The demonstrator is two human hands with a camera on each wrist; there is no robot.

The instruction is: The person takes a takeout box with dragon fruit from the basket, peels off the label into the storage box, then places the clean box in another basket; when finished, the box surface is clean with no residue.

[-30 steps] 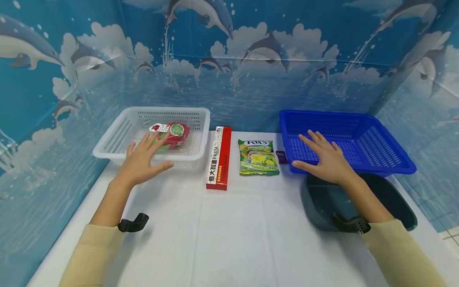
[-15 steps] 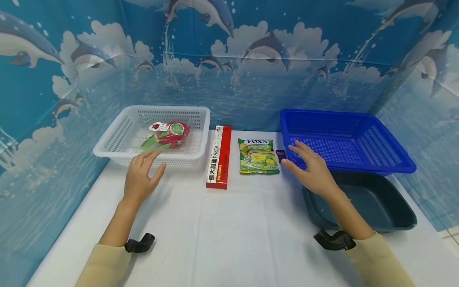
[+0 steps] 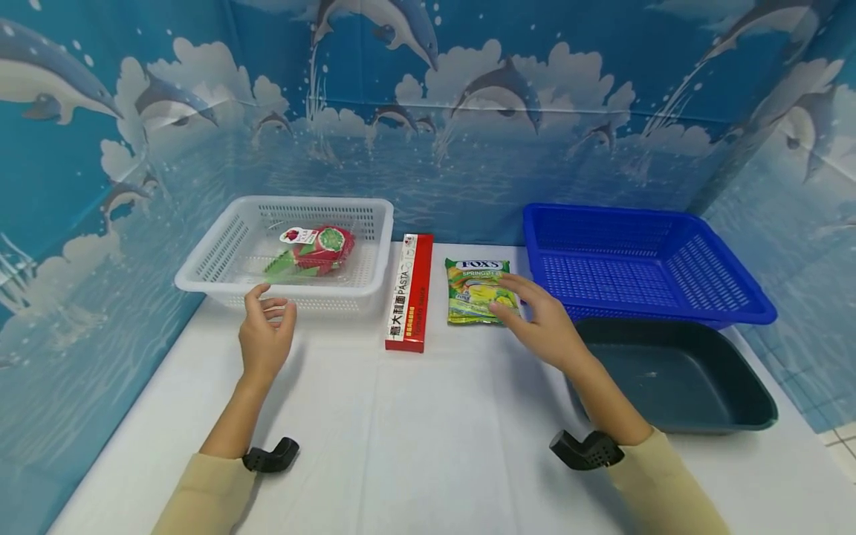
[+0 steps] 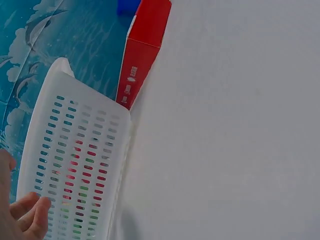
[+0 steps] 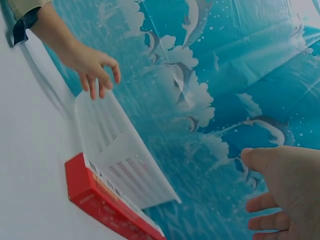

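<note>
My left hand (image 3: 265, 338) hovers just in front of the white basket (image 3: 221, 286), its fingers loosely bent and holding nothing. Inside that basket lies a clear pack of red and green dragon fruit (image 3: 324, 249). Over the right edge of the green candy bag (image 3: 473, 293) is my right hand (image 3: 545, 327), fingers spread a little, nothing in its grasp; whether it touches the bag I cannot tell. Between the basket and the bag lies a red and white pasta box (image 3: 410, 293), which also shows in the right wrist view.
A blue basket (image 3: 615, 305) stands at the back right. In front of it sits a dark green tub (image 3: 669, 379). White cloth (image 3: 428, 438) covers the table, and a dolphin-print curtain (image 3: 455, 178) hangs behind and at both sides.
Both hands have drawn back toward me. The right hand has moved left, from the blue basket to the candy bag, hiding the small purple packet. The left hand's fingers have curled somewhat.
</note>
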